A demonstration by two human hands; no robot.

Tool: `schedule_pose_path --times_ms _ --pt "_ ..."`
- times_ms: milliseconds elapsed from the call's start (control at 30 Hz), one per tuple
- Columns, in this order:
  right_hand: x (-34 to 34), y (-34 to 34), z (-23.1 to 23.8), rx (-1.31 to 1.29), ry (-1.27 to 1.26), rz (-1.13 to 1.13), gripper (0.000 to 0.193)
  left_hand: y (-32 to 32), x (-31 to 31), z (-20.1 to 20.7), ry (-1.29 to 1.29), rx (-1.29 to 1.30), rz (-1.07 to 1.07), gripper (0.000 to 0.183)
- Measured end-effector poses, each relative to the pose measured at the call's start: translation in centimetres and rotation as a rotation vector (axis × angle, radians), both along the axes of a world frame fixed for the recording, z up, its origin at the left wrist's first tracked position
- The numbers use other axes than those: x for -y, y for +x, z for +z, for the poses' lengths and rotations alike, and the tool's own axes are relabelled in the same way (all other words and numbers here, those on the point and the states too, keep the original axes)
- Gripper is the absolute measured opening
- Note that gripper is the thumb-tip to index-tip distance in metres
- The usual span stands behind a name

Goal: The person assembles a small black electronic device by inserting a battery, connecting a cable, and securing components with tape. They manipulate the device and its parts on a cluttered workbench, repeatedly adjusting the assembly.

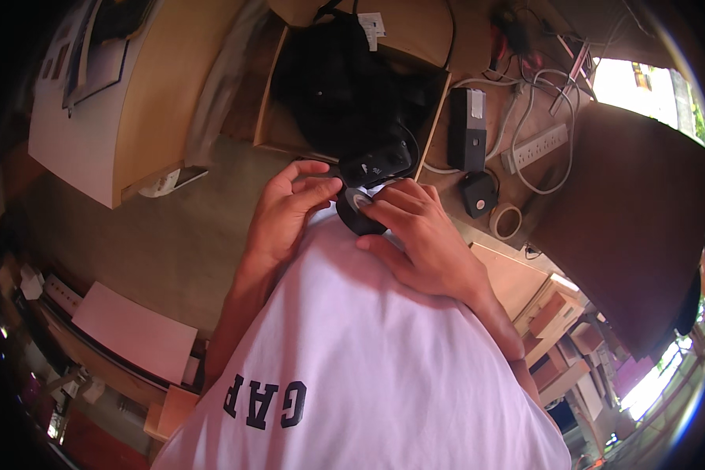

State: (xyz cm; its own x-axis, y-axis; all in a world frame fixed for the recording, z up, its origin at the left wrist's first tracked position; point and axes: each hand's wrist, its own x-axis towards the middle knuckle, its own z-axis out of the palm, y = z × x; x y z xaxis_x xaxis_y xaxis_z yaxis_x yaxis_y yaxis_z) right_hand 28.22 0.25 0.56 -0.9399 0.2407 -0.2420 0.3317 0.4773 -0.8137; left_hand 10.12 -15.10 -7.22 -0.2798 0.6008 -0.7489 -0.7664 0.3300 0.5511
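A roll of black tape [352, 217] with a pale core is held in front of my white shirt. My right hand [427, 235] grips it from the right, its fingers bent over the core. On the other side my left hand [286, 207] pinches a short dark strip between thumb and forefinger; it looks like the tape's loose end. Just beyond the roll is a small black device [376, 163] with a cable, close to the right fingers. What supports it cannot be made out.
Ahead, a cardboard box [264, 94] holds a black bag [329, 86]. To its right are a long black box [468, 133], a white power strip [536, 149], a beige tape roll [507, 222] and loose cables. A wooden cabinet [153, 94] stands at left.
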Motion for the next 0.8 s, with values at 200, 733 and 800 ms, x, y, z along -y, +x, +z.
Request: schedule_pose_path --times_ms 200,733,800 --pt "-0.6 -1.2 -0.3 -0.038 -0.019 0.032 0.042 -0.6 0.6 -0.2 0.036 -0.01 0.007 0.017" --pt "-1.6 -0.1 2.2 0.452 0.298 -0.118 0.042 0.2 -1.2 4.8 -0.018 -0.526 0.115 0.007" --pt "-2.4 0.4 1.5 0.248 0.292 -0.117 0.043 -0.4 -1.2 2.5 -0.014 -0.465 0.046 0.008"
